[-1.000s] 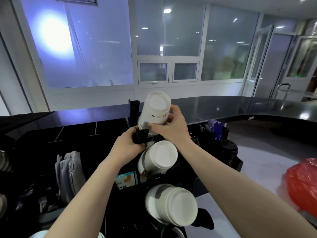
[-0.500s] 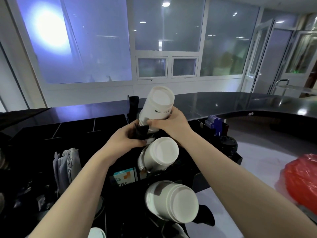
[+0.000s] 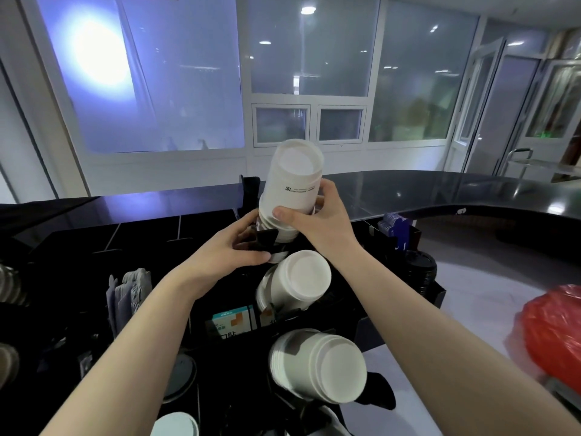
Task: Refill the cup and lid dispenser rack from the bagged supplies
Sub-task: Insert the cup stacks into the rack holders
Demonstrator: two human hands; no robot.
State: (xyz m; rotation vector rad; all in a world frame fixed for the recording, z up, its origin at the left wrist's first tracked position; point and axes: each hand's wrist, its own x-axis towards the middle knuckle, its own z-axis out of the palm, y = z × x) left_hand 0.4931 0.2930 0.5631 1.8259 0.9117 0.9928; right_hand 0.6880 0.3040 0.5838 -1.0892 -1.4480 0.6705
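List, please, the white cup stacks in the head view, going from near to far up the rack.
Nearest cup stack → middle cup stack → top cup stack, gripped by the right hand.

Dark glossy counter (image 3: 424,190) bearing a black dispenser rack (image 3: 437,294) loaded with white cup stacks (image 3: 317,366).

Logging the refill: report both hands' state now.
Left hand: closed on the black rack holder.
Right hand: closed on the top cup stack.
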